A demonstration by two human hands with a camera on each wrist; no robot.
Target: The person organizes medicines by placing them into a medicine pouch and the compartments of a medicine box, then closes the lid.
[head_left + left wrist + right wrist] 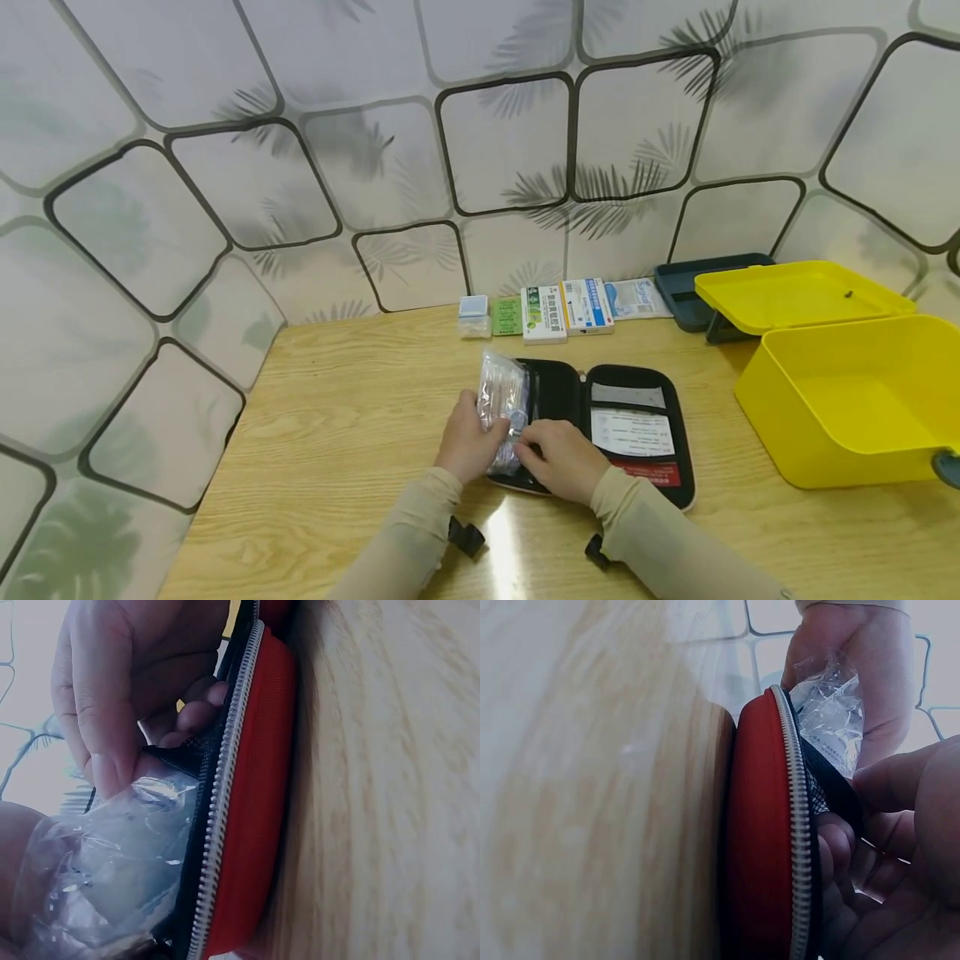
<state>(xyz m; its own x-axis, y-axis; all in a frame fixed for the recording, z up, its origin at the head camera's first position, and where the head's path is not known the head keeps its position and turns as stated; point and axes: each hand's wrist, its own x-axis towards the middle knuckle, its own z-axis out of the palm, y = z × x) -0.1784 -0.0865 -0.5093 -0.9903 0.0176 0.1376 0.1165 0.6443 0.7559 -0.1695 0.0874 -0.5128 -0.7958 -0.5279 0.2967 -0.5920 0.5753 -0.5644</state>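
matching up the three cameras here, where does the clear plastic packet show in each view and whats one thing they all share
Head: the clear packet is just below centre, in the left hand.
Left wrist: the clear packet is at lower left, beside the zipper.
Right wrist: the clear packet is at upper right, beyond the zipper.
Shared landmark: the open case; its red shell shows in both wrist views.

Yellow box point(795, 421) was cut off by head view's right edge, left hand point(465, 440) was partly hidden by clear packet point(501, 387), white card point(632, 433) bore unreadably small print
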